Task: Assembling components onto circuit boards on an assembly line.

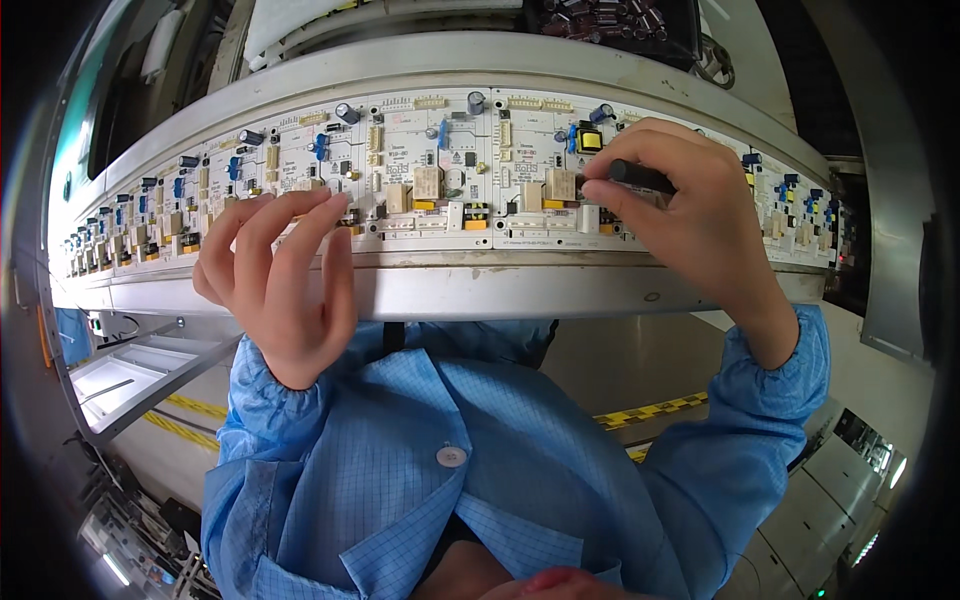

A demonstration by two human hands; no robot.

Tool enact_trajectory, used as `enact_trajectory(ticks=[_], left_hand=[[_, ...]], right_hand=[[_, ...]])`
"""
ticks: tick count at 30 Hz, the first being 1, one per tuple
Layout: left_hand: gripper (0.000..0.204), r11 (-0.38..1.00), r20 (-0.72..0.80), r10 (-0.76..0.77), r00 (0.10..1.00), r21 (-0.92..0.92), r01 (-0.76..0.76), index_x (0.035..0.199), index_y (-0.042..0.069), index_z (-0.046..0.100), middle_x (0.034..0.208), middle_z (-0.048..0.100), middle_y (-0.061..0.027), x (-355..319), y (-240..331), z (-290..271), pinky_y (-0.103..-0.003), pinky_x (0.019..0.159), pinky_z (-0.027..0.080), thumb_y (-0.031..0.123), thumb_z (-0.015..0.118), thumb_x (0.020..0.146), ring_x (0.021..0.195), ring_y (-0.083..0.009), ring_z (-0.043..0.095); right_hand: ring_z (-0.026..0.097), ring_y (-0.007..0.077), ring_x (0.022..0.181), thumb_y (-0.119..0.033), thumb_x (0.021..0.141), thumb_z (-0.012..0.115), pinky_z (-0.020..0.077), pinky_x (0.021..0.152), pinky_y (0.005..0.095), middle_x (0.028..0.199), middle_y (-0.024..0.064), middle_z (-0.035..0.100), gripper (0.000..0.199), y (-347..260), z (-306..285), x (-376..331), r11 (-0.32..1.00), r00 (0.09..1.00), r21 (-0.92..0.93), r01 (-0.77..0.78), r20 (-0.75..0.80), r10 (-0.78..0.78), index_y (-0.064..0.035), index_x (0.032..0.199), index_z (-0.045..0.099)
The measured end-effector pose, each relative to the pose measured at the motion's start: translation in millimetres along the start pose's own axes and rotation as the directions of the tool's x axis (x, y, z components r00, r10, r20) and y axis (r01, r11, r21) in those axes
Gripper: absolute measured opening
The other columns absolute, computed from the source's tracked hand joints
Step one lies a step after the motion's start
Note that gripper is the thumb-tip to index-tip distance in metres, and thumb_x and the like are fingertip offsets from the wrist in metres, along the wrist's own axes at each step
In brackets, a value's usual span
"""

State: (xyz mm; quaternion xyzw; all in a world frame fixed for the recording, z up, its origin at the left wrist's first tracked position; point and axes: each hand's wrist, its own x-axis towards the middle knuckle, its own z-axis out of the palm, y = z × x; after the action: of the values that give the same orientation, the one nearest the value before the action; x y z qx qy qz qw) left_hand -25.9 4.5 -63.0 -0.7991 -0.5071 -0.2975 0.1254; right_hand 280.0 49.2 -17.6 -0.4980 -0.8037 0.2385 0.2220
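A row of white circuit boards [410, 160] lies along the metal conveyor rail, each carrying blue, yellow, black and cream components. My left hand [285, 265] is over the boards left of centre, fingers apart and curved, with nothing seen in it. My right hand [690, 195] bends over a board right of centre and grips a black pen-shaped cylinder [640, 177], whose blunt end points left. Its thumb and fingertip come together beside a cream relay block [560, 185]; whether anything small is pinched there cannot be made out. A yellow-and-black transformer [591, 140] sits just above these fingertips.
The metal front rail [500, 290] runs between the boards and my body. Beyond the far rail, a black bin [675, 35] holds many brown cylindrical capacitors [610, 18]. A metal-framed panel [150, 370] stands at lower left. Yellow-and-black tape [650, 410] marks the floor.
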Motion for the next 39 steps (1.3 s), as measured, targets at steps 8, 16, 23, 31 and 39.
enact_trajectory(ticks=[8, 16, 23, 31, 39], left_hand=[[0.035, 0.999, -0.004, -0.035, 0.999, 0.034, 0.035, 0.112, 0.016, 0.068, 0.112, 0.066, 0.0027, -2, 2, 0, -0.036, 0.098, 0.028, 0.005, 0.070, 0.079, 0.113, -0.0234, 0.050], [0.030, 0.994, -0.053, -0.059, 0.997, 0.092, 0.064, 0.111, 0.013, 0.069, 0.109, 0.066, -0.0015, -8, -2, -2, -0.037, 0.098, 0.033, 0.004, 0.067, 0.083, 0.112, -0.0242, 0.053], [0.026, 0.965, -0.097, -0.023, 0.995, 0.259, 0.047, 0.110, 0.010, 0.068, 0.110, 0.068, -0.0038, -7, 5, 1, -0.039, 0.099, 0.037, 0.002, 0.069, 0.086, 0.112, -0.0244, 0.056], [0.024, 0.956, -0.088, -0.007, 0.996, 0.291, 0.033, 0.111, 0.010, 0.068, 0.110, 0.069, -0.0035, -10, 0, 3, -0.039, 0.100, 0.037, 0.005, 0.069, 0.088, 0.112, -0.0249, 0.056], [0.021, 0.950, -0.068, -0.032, 0.997, 0.308, 0.051, 0.109, 0.010, 0.069, 0.110, 0.069, -0.0035, -12, -2, 1, -0.040, 0.101, 0.037, 0.005, 0.068, 0.089, 0.113, -0.0248, 0.056]], right_hand=[[0.064, 0.0148, 0.078, 0.002, 0.082, 0.071, 0.0511, 0.064, 0.0256, 0.092, 0.0086, 0.066, 0.015, -3, -18, 1, 0.985, 0.983, -0.031, 0.169, -0.072, -0.170, -0.0009, 0.097, 0.071], [0.055, 0.0108, 0.081, -0.014, 0.100, 0.052, 0.0431, 0.075, 0.0240, 0.104, 0.0102, 0.064, 0.023, 10, -89, -19, 0.991, 0.944, -0.077, 0.108, -0.305, -0.126, 0.0028, 0.104, 0.068], [0.057, 0.0086, 0.074, -0.016, 0.101, 0.055, 0.0458, 0.067, 0.0211, 0.102, 0.0088, 0.068, 0.021, 55, -98, -49, 0.995, 0.869, -0.063, 0.073, -0.486, -0.095, 0.0026, 0.102, 0.065], [0.056, 0.0084, 0.061, -0.018, 0.096, 0.061, 0.0432, 0.055, 0.0227, 0.072, 0.0040, 0.061, 0.024, 60, -82, -44, 0.998, 0.711, 0.057, -0.021, -0.701, 0.055, 0.0009, 0.082, 0.064], [0.056, 0.0095, 0.061, -0.014, 0.095, 0.063, 0.0430, 0.056, 0.0229, 0.078, 0.0047, 0.064, 0.016, 87, -93, -40, 0.888, 0.738, -0.454, 0.069, -0.575, -0.351, 0.0000, 0.088, 0.065]])
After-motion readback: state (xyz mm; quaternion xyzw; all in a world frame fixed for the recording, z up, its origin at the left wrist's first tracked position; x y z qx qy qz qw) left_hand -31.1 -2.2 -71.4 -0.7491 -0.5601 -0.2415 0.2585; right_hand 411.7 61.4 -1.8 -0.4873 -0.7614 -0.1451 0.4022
